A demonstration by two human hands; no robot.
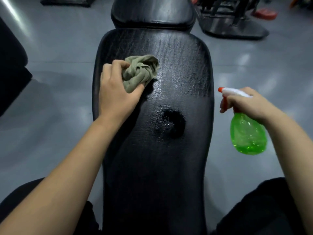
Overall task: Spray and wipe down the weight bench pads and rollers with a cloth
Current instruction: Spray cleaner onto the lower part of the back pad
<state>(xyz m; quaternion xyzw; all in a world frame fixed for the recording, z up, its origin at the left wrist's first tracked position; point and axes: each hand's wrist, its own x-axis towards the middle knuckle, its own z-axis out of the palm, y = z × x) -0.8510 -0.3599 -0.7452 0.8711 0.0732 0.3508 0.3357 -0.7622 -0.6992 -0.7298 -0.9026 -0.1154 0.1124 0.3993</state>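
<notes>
A long black bench pad (179, 68) runs up the middle of the view, with a second black pad (152, 9) beyond it. My left hand (115, 92) grips a crumpled olive-green cloth (140, 70) and presses it on the pad's left side. A wet, glossy patch (171, 124) shines at the pad's centre. My right hand (249, 102) holds a green spray bottle (247, 133) with a white head and orange trigger, in the air to the right of the pad, nozzle pointing left. No rollers are visible.
Grey gym floor (50, 56) lies on both sides of the bench. A black machine base (235, 29) stands at the back right, with a red object (265, 13) behind it. Dark equipment (11, 65) fills the left edge. My dark-clothed legs straddle the bench at the bottom.
</notes>
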